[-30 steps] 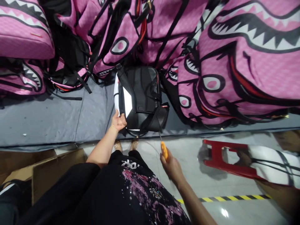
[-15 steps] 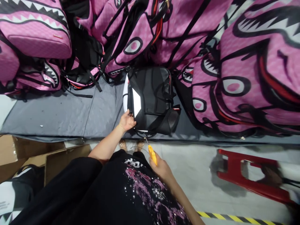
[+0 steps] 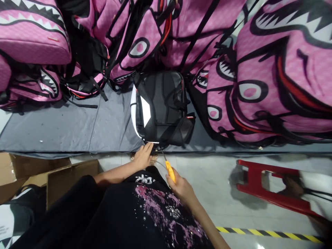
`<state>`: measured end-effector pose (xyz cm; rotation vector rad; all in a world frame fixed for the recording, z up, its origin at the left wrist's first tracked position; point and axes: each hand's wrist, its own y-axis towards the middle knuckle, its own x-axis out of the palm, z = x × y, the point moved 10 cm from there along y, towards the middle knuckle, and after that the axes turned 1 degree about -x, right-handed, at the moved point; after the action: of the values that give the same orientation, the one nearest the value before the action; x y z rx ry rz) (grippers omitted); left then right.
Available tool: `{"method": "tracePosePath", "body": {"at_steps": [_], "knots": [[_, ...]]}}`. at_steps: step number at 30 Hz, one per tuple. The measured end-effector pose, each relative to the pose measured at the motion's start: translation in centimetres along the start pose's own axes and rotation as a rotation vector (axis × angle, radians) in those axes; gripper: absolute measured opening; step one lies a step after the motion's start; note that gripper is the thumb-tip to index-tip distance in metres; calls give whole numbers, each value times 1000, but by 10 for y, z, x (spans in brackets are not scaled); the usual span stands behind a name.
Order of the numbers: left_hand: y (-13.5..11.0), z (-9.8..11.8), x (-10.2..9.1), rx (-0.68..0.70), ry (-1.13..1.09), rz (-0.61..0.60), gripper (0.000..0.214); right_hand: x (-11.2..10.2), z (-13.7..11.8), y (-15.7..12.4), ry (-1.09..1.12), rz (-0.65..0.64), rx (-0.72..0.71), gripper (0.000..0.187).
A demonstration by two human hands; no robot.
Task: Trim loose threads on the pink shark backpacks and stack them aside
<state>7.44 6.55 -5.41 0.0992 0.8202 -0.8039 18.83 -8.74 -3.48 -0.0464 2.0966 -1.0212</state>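
A black backpack (image 3: 169, 100) with a white side panel lies on the grey-covered bench, its strap side up. At its near edge, my left hand (image 3: 143, 157) has its fingers against the white-trimmed rim and seems to pinch it; the thumb is partly hidden. My right hand (image 3: 181, 186) is closed around a yellow-handled tool (image 3: 170, 172) with a thin metal shaft. The shaft points up to the same near edge, just right of my left fingers. Its tip is too small to make out. A thin grey curved line, perhaps a cord, shows between my hands.
Pink shark-face backpacks (image 3: 252, 91) crowd the back and right of the grey bench cover (image 3: 70, 128). Cardboard boxes (image 3: 72, 180) stand at lower left, beside a black-and-white bag (image 3: 23, 211). On the floor at right is a red stool (image 3: 275, 190), near yellow-black tape (image 3: 259, 232).
My left hand has moved from the backpack's left side down to its near edge. My right hand still holds the tool there. The whole view has shifted slightly.
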Motion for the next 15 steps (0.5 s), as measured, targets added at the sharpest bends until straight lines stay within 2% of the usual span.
{"method": "tracePosePath", "body": {"at_steps": [3,6,9,12,15], "knots": [[10,12,3,39,309,-8,66,1,0,-3,7,6,-43,59],[15,18,6,30,390,0,62,0,-3,5,9,29,-41,60],[17,20,12,32,426,-16,59,-2,2,18,70,29,24,57],[23,40,9,168,387,9,49,-3,13,25,128,31,66,52],[34,74,-5,331,427,118,52,-4,12,25,144,44,8,45]]}}
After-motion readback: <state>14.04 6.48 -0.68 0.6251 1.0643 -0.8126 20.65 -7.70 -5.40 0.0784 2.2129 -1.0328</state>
